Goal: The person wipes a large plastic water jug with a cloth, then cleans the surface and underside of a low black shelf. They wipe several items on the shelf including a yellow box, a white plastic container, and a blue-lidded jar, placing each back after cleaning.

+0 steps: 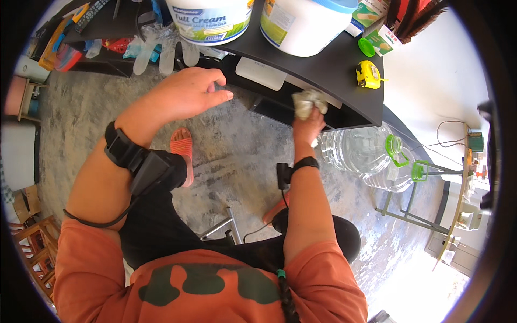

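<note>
My right hand (pixel 309 126) grips a crumpled pale cloth (pixel 309 103) at the open front compartment of a black cabinet (pixel 335 72). The cloth is slightly blurred and covers my fingertips. My left hand (pixel 192 92) hovers above the floor in front of the cabinet, holding nothing, its thumb and bent index finger apart. Inside the compartment, between my hands, lies a white flat object (pixel 260 73). To the left of it, translucent glove-like plastic (pixel 161 50) hangs over the cabinet's edge.
On the cabinet top stand a milk powder tub (pixel 212 22), a second white tub (pixel 303 28), a yellow tape measure (pixel 368 75) and a green lid (pixel 366 47). Large clear plastic bottles (pixel 355 149) are beside my right wrist. A metal-legged table (pixel 420 222) stands at the right.
</note>
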Demonstrator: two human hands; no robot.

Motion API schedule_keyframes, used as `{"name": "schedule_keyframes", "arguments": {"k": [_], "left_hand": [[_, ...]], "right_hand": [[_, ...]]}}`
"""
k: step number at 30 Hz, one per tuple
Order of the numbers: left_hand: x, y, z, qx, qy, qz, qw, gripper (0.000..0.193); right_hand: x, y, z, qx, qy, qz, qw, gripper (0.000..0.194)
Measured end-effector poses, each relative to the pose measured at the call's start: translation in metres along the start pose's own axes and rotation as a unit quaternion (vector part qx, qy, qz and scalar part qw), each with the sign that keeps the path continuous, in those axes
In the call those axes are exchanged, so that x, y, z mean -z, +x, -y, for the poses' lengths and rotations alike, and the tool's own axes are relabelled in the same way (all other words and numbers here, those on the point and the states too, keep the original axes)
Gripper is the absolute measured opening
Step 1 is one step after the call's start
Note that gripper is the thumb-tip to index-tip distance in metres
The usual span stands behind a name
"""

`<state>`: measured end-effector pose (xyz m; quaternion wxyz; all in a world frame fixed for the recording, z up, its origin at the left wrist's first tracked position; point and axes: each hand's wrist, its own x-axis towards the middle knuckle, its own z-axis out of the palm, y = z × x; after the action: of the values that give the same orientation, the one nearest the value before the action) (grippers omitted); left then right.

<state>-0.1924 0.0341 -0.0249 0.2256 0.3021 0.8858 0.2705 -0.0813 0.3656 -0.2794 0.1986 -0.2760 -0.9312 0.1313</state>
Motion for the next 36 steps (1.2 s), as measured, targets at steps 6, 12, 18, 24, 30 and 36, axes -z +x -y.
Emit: {"name": "schedule_keyframes", "arguments": {"k": [6,12,18,24,30,36], "left_hand": [[0.01,-0.011,0.007,-0.002,0.083,-0.027,0.996,0.047],[0.018,-0.03,0.019,-0.006,0.084,-0.052,0.995,0.045],[0.039,-0.027,0.023,0.026,0.077,-0.012,0.997,0.046],[0.035,-0.023,0.03,0.032,0.075,-0.04,0.996,0.05],[0.037,-0.023,0.034,0.025,0.074,-0.055,0.995,0.05],[0.046,-0.019,0.04,0.057,0.162,-0.07,0.983,0.043]], "right_hand": [[0.0,-0.073,0.1,0.0,0.208,0.38,0.901,0.058],[0.056,-0.041,0.065,-0.034,0.227,0.176,0.957,0.055],[0.056,0.032,-0.006,-0.121,0.067,0.064,0.988,0.079],[-0.004,-0.023,0.066,0.114,-0.073,0.141,0.981,0.069],[0.028,-0.104,0.11,0.185,0.095,0.439,0.874,0.049],[0.025,-0.053,0.147,0.087,0.306,0.314,0.895,0.059]]}}
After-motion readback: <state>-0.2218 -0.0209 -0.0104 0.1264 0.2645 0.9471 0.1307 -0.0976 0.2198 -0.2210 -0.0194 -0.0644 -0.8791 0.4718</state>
